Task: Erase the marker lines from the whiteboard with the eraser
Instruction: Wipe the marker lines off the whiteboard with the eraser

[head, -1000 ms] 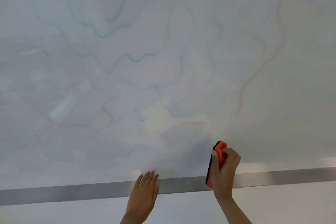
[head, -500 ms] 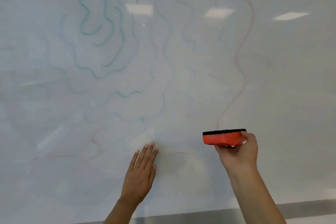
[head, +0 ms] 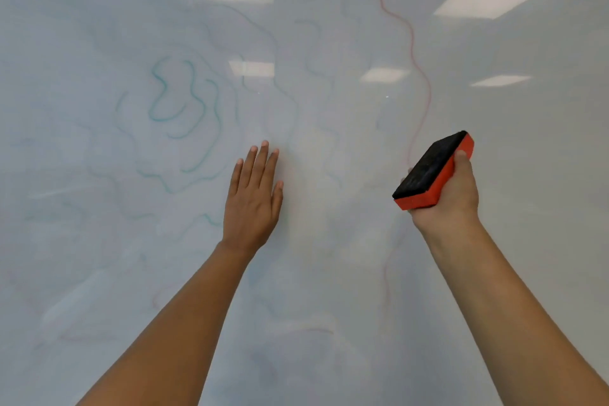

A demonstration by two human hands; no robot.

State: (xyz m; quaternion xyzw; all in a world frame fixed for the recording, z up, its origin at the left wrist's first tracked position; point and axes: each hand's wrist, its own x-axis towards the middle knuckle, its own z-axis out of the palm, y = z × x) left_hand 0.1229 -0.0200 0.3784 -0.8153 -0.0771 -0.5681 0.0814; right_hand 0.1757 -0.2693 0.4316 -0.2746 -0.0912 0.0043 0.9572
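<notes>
- The board (head: 494, 241) was only partly cleaned: most of its face carried a pale bluish haze of smeared ink, not bare white.
- The strongest mark left was a red line (head: 412, 43), which wandered down from near the top edge to a spot just left of the eraser (head: 433, 171), then went on fainter below it.
- Teal loops (head: 164, 99) stood out clearly in the upper left, with weaker teal curls trailing down toward the left hand (head: 252, 198).
- Lower down, only ghost traces showed, so that area looked wiped at least once and in need of a second pass.
- The right hand (head: 445, 198) gripped the eraser by its orange body, thumb along one long side, the black felt turned up and toward the camera.
- The felt seemed to be off the board; whether any edge touched it could not be told.
- The left hand held nothing, its fingers straight and close together, seemingly laid flat on the board between the teal loops and the red line.
- By my judgement, well under half the job was truly done: the red line and teal loops needed full strokes, and the haze needed going over.
</notes>
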